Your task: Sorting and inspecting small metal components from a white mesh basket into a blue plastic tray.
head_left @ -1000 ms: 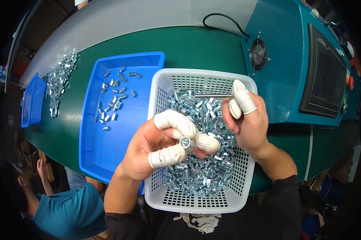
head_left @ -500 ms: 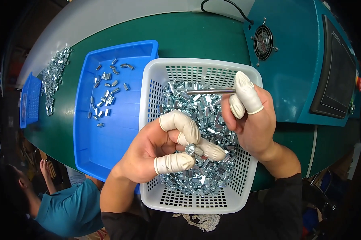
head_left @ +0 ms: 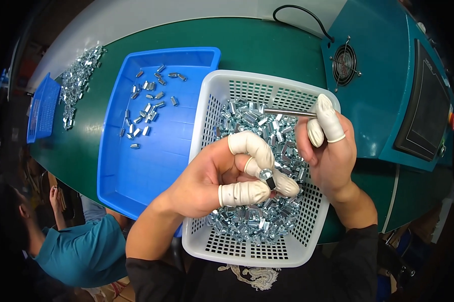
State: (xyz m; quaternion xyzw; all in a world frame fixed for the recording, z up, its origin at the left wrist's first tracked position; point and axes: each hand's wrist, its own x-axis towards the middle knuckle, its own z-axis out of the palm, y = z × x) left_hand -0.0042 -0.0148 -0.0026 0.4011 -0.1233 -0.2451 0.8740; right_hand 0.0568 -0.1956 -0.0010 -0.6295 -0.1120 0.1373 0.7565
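Note:
My left hand (head_left: pixel 214 173), with white finger cots on its fingers, pinches a small shiny long hex nut (head_left: pixel 267 177) between thumb and fingers over the white basket. The nut's round end and a dark side face show. In my right hand (head_left: pixel 330 141), also wearing finger cots, a thin metal rod (head_left: pixel 287 112) is gripped between thumb and forefinger, its free end pointing left over the basket. Beneath both hands, the perforated white basket (head_left: pixel 195 229) holds a heap of similar silvery long hex nuts (head_left: pixel 252 221). The rod's held end is hidden by my fingers.
Left of the basket, a blue tray (head_left: pixel 136 186) contains several loose nuts. Farther left are a nut pile (head_left: pixel 81 75) and a small blue basket (head_left: pixel 41 108). A teal machine (head_left: pixel 373 95) with fan and screen stands right. A person in a teal shirt (head_left: pixel 86 254) sits lower left.
The view has shifted, so the trays and basket appear farther right. Between my left fingers the nut has turned, now showing a dark side face. My right hand keeps the rod over the basket.

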